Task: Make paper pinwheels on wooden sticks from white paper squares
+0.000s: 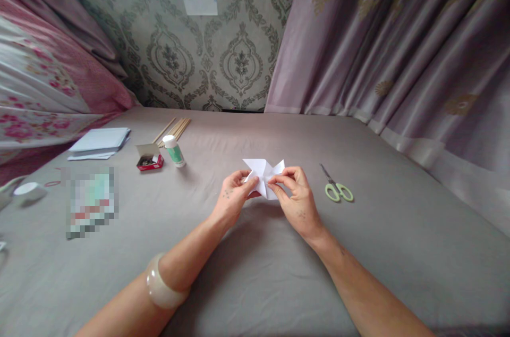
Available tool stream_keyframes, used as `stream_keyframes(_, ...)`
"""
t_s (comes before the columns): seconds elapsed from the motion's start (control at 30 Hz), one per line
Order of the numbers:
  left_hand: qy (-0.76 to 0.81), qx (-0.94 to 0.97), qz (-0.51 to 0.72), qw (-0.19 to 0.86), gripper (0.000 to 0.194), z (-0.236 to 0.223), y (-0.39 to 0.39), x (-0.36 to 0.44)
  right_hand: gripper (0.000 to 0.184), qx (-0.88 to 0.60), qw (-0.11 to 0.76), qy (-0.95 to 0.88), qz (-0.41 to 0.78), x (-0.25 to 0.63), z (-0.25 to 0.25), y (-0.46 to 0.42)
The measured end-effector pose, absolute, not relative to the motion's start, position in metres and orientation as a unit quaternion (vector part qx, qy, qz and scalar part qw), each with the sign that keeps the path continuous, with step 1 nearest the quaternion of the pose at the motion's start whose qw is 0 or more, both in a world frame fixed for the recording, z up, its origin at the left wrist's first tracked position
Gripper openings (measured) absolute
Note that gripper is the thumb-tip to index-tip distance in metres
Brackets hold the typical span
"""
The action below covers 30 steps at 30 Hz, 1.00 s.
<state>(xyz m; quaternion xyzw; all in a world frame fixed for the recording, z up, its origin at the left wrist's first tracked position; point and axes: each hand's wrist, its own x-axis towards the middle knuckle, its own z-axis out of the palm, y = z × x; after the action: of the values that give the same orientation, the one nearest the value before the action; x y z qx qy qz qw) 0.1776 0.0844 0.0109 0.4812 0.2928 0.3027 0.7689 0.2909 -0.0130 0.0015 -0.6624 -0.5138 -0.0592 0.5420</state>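
Note:
A white paper pinwheel [261, 169] with pointed, folded blades is held between my two hands, above the grey cloth. My left hand [236, 191] grips its left side, thumb on top near the middle and fingers underneath. With thumb and fingertips, my right hand [297, 196] pinches the paper on the right side near the centre. Whether something small is also in that pinch cannot be made out. To the right of my right hand lies a pair of scissors [338, 191] with light green handles, blades pointing away.
On the left stand a white bottle with a green label [174, 152] and an open red box [150, 160] of small dark items. Behind them lie several wooden sticks [175, 131]. Further left are a paper stack [99, 141], a blurred packet [91, 201] and a white round object [30, 192].

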Motion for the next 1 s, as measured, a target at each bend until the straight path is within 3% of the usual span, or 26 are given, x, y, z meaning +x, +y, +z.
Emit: stream_keyframes(1.0, 0.243, 0.489, 0.311, 0.778, 0.037, 0.0104, 0.0822, 0.1776, 0.007, -0.681, 0.521, -0.510, -0.066, 0.2932, -0.0024, -0.0137)
